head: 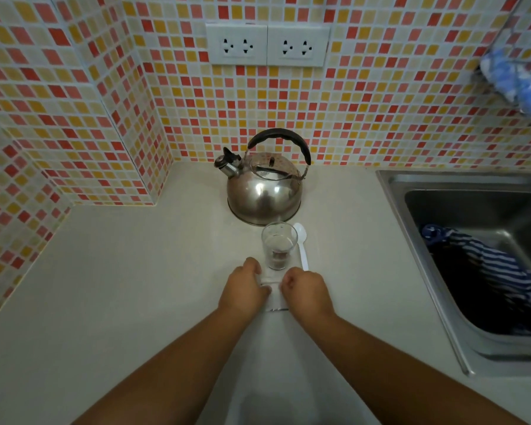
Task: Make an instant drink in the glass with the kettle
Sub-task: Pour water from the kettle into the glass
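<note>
A steel kettle [264, 191] with a black handle stands at the back of the counter. In front of it is a clear glass [279, 245] with brown powder at its bottom. A white plastic spoon [302, 245] lies just right of the glass. My left hand [244, 289] and my right hand [307, 291] sit side by side just in front of the glass, both pinching a small whitish sachet [275, 297] between them. Most of the sachet is hidden by my fingers.
A steel sink [442, 271] at the right holds a blue-and-white striped cloth [485, 265]. The pale counter [135, 286] meets a tiled wall with two sockets [267, 46]. A blue cloth [515, 84] hangs at the upper right.
</note>
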